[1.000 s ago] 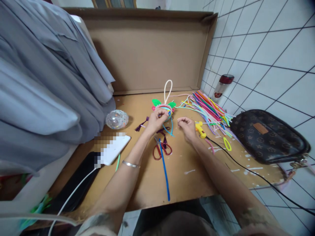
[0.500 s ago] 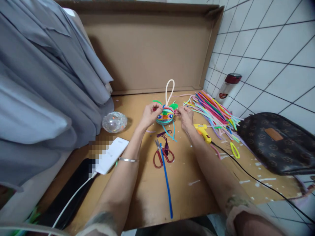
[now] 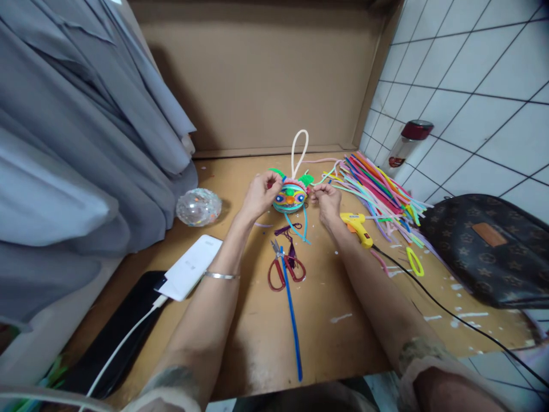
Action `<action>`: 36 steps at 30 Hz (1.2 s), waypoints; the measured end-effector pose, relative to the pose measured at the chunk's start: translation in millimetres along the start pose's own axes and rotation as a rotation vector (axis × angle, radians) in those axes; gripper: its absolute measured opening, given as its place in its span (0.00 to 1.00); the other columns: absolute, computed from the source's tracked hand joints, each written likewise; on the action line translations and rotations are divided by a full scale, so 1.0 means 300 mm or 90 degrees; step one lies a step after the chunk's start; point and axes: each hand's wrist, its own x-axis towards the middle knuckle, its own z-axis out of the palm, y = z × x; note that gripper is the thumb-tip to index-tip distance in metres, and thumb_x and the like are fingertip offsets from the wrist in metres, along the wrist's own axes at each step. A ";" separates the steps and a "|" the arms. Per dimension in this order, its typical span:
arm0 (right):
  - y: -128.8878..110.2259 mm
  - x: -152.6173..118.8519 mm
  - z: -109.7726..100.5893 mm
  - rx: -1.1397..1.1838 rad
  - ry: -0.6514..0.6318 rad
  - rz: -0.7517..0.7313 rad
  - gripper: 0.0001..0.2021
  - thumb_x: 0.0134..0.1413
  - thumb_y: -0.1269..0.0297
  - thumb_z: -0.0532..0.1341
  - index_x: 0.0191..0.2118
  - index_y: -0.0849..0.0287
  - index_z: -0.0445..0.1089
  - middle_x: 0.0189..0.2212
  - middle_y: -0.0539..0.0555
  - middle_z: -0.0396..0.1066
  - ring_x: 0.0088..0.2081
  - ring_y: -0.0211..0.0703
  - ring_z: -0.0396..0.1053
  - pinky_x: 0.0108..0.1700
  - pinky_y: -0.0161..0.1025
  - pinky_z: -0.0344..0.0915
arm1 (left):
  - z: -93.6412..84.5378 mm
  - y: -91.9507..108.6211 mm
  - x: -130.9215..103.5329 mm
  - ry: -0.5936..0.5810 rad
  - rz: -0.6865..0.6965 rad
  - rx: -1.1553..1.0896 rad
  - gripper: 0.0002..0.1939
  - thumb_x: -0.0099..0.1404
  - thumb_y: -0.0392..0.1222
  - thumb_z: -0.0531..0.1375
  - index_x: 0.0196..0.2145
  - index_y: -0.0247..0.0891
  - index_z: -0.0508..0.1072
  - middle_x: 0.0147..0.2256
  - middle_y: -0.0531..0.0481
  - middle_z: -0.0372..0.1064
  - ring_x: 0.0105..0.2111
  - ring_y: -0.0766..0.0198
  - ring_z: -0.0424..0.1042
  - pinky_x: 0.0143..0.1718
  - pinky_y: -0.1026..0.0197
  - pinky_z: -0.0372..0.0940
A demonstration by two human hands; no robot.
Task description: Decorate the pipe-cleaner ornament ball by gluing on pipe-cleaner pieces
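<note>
A round, colourful pipe-cleaner ornament with a face, blue eyes and an orange nose stands on the wooden table. A cream loop rises from its top, and light blue strands hang below. My left hand pinches its upper left side by a green ear; the fingertips partly cover that spot. Closed at the right edge is my right hand, its fingertips beside a small red part; what they pinch is too small to make out. Nearer me lie red-handled scissors, a purple tassel and a blue pipe cleaner.
Many coloured pipe cleaners are heaped at the right, near a yellow glue gun with a black cord. Beyond are a brown bag and a bottle. A clear faceted ball and a white power bank lie left.
The view has shifted slightly. The ornament's face now shows more fully, and my right hand sits a little farther from it. My left hand stays at the ornament's upper left.
</note>
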 end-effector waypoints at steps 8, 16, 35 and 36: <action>0.050 0.020 0.005 -0.059 0.044 -0.041 0.08 0.38 0.63 0.64 0.25 0.55 0.63 0.20 0.42 0.64 0.25 0.33 0.61 0.32 0.34 0.61 | -0.004 -0.004 0.002 -0.012 -0.009 0.015 0.08 0.61 0.38 0.63 0.26 0.37 0.71 0.24 0.53 0.64 0.27 0.66 0.60 0.32 0.64 0.56; 0.068 0.023 0.041 0.055 0.027 0.043 0.21 0.37 0.62 0.71 0.36 0.52 0.60 0.30 0.44 0.70 0.33 0.37 0.70 0.38 0.35 0.67 | -0.013 0.006 0.017 -0.033 0.025 0.096 0.05 0.58 0.33 0.63 0.25 0.37 0.72 0.24 0.52 0.67 0.29 0.62 0.63 0.35 0.62 0.56; 0.048 -0.036 0.088 0.050 -0.128 0.054 0.26 0.32 0.68 0.72 0.39 0.52 0.61 0.31 0.44 0.71 0.35 0.39 0.72 0.41 0.39 0.71 | -0.064 -0.002 0.010 -0.118 0.016 0.244 0.07 0.60 0.38 0.61 0.24 0.38 0.71 0.21 0.53 0.66 0.23 0.65 0.59 0.31 0.62 0.54; 0.048 -0.038 0.093 0.050 -0.130 0.044 0.27 0.31 0.69 0.72 0.39 0.52 0.61 0.31 0.44 0.71 0.36 0.40 0.72 0.42 0.40 0.71 | -0.069 -0.004 0.013 -0.116 0.020 0.285 0.06 0.60 0.38 0.61 0.25 0.38 0.72 0.22 0.52 0.67 0.24 0.64 0.60 0.33 0.61 0.55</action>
